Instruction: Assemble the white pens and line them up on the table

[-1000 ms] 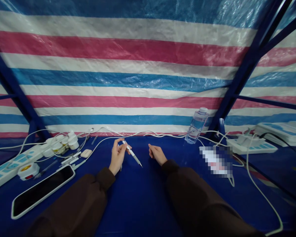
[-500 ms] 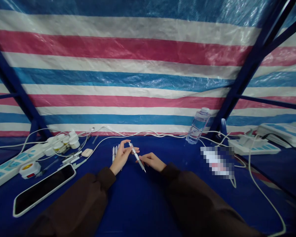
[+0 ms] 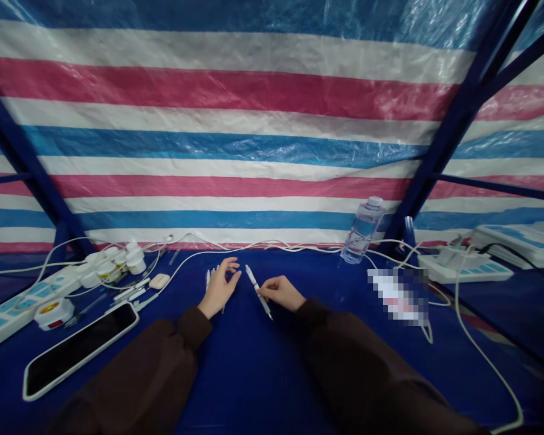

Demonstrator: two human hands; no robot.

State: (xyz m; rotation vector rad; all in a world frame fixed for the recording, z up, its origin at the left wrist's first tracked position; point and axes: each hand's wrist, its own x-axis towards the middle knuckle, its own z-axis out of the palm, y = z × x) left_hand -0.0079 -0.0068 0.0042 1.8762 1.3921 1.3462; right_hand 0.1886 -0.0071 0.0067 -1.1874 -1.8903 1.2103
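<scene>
A white pen (image 3: 254, 281) slants in front of me, its metal tip pointing down toward the right. The fingers of my right hand (image 3: 283, 293) pinch it around the middle of its barrel. My left hand (image 3: 221, 286) is apart from this pen, with thumb and fingers curved and a gap between them; nothing is in its grasp. Behind and beside the left hand lie several more white pens (image 3: 208, 278) on the blue table surface (image 3: 254, 374), partly covered by that hand.
To the left are a phone (image 3: 81, 350), a power strip (image 3: 31, 299), several small white bottles (image 3: 135, 257) and an earphone case (image 3: 159, 281). A water bottle (image 3: 362, 231) stands at the back right, near another power strip (image 3: 465, 266). Cables run along the back.
My left hand has let go of the pen's upper end and opened. The pen now sits in my right hand alone, shifted slightly right and down.
</scene>
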